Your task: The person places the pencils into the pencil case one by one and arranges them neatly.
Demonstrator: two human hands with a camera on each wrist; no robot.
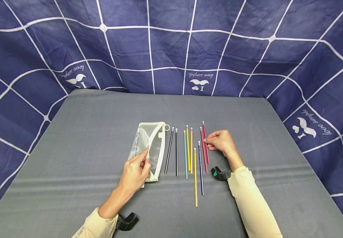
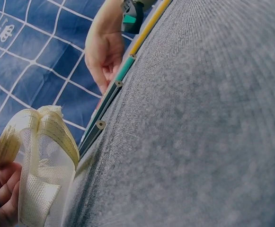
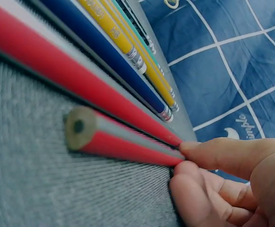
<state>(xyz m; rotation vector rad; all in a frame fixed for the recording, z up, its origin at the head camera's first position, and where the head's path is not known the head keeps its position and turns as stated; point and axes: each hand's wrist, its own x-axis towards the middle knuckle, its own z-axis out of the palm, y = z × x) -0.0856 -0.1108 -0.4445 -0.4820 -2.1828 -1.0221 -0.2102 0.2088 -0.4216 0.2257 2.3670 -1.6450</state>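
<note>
Left hand (image 1: 134,173) holds the near part of a translucent, cream-trimmed mesh zip pouch (image 1: 143,138), index finger extended, partly covering it; the left-wrist view crops this hand, leaving its exact grasp unclear. Right of the pouch lie two slim black pencils (image 1: 169,150), a teal pencil (image 1: 185,154), three yellow pencils (image 1: 196,178), a dark-blue pencil (image 1: 201,168) and an inner red pencil (image 1: 203,150). Farthest from the pouch, the nearly closed right hand (image 1: 222,141) pinches an outer red pencil (image 1: 207,152), whose eraser end its fingers hide in the right-wrist view.

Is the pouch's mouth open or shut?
Open: the mesh pouch has its pale edges standing apart, the left hand holding one.
</note>
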